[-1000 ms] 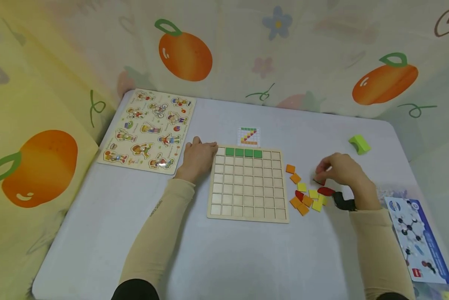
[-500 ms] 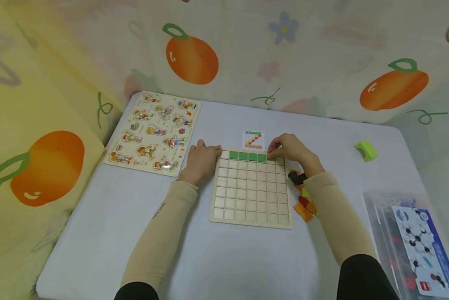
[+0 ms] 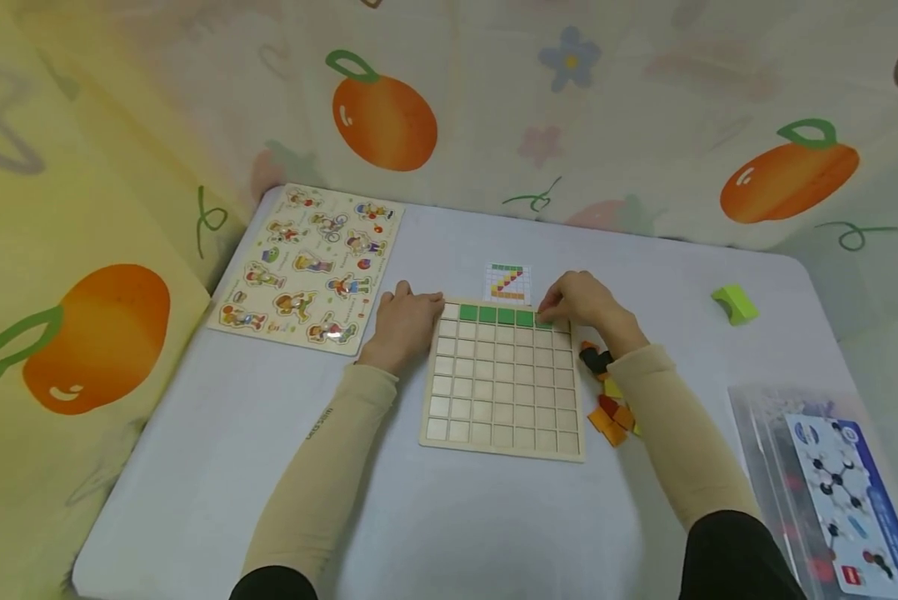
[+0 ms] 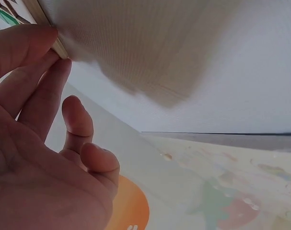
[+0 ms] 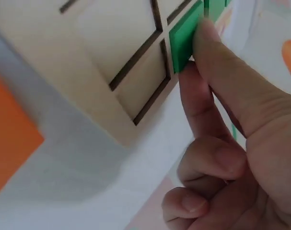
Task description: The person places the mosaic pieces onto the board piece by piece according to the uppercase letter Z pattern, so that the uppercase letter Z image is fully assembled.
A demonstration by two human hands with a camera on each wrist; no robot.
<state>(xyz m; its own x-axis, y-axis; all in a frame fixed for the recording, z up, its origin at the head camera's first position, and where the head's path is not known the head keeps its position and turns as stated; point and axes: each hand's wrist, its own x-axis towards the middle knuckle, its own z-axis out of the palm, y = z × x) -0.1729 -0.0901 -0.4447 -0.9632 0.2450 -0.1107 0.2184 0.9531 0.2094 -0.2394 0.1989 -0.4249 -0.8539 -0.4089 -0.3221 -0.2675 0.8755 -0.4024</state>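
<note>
A wooden grid board (image 3: 497,387) lies in the middle of the table, with several green square tiles (image 3: 487,314) side by side in its top row. At the board's upper left corner my left hand (image 3: 404,329) grips the edge between thumb and fingers, its other fingers loosely bent. Over the top row, toward the right, my right hand (image 3: 584,302) pinches a green tile (image 5: 184,37) between thumb and index finger, and the tile stands tilted at a cell. Behind the board lies a small card (image 3: 507,283) printed with a coloured grid pattern.
Right of the board, loose orange tiles (image 3: 607,426), yellow and red ones lie partly under my right forearm. A picture puzzle board (image 3: 310,262) is at the back left. A light green arch block (image 3: 735,305) and a clear plastic case (image 3: 764,467) stand on the right.
My right hand has moved left from the loose tiles to the board's top row, bringing a green tile. Over the last half second it has hardly moved. The left hand keeps its place.
</note>
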